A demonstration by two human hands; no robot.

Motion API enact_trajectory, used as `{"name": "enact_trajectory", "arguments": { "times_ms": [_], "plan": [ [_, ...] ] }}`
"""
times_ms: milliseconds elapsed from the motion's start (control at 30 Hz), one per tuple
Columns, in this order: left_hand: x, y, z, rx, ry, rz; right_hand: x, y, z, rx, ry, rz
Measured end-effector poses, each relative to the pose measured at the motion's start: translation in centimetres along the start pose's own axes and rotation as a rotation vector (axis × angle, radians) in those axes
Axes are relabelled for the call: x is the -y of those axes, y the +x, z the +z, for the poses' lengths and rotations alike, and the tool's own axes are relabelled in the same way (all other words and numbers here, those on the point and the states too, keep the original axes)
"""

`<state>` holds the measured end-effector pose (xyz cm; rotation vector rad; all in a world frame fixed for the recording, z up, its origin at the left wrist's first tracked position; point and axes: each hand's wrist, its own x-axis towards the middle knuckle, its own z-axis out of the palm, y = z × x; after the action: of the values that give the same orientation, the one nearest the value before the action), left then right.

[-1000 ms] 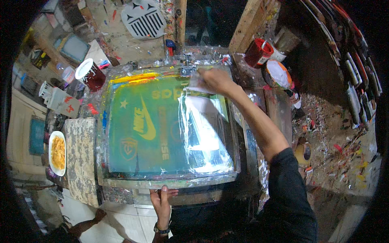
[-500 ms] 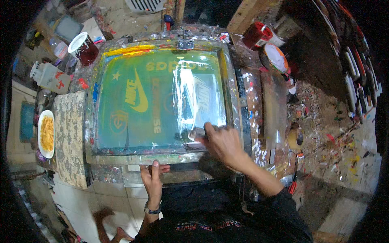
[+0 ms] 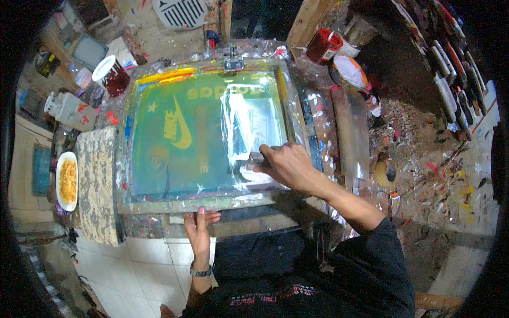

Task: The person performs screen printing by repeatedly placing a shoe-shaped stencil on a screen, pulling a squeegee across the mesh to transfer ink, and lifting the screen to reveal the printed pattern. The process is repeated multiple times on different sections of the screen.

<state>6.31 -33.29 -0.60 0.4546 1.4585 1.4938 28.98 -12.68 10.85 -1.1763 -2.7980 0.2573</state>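
A screen-printing frame (image 3: 154, 204) lies on the worktable, its green mesh (image 3: 148, 132) showing pale stencilled letters and emblems. A streak of white ink (image 3: 233, 116) covers part of the right half. My right hand (image 3: 289, 167) grips a dark squeegee (image 3: 257, 158) on the lower right of the mesh, in white ink. At the frame's near edge my left hand (image 3: 200, 228) holds the rim, thumb upward and fingers reaching beneath it.
Left: a plate of yellow-orange food (image 3: 67, 180), mottled board (image 3: 98, 185), dark-red tub (image 3: 119, 85), plastic container (image 3: 74, 114). Right: red tub (image 3: 321, 45), orange-rimmed container (image 3: 347, 71), tape roll (image 3: 385, 174), stacked squeegees (image 3: 453, 95). A limb shows at bottom (image 3: 167, 312).
My right hand and squeegee came from the screen's far right edge down to its near part, then shifted slightly away from me. My left hand stays on the rim.
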Motion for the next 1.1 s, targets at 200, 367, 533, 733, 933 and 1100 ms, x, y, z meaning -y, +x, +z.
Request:
{"name": "enact_trajectory", "arguments": {
  "times_ms": [200,367,533,733,933,1100],
  "plan": [
    [0.0,0.0,0.1,-0.059,0.036,-0.059,1.5,-3.8,2.0,0.076,-0.026,-0.131],
    [0.0,-0.2,0.3,-0.017,0.039,0.029,-0.6,1.0,5.0,-0.549,-0.372,-0.433],
    [-0.1,-0.1,0.3,-0.035,0.057,-0.007,-7.7,12.9,4.9,-0.301,-0.253,-0.219],
    [0.3,0.0,0.0,-0.037,0.037,0.007,-4.8,8.8,2.7,0.070,-0.043,-0.141],
    [0.1,0.1,0.2,-0.030,0.018,0.042,-6.3,11.2,2.4,0.146,0.050,-0.234],
    [-0.3,-0.2,0.5,-0.037,0.048,0.028,-8.5,21.1,0.3,-0.201,-0.134,-0.149]
  ]
}}
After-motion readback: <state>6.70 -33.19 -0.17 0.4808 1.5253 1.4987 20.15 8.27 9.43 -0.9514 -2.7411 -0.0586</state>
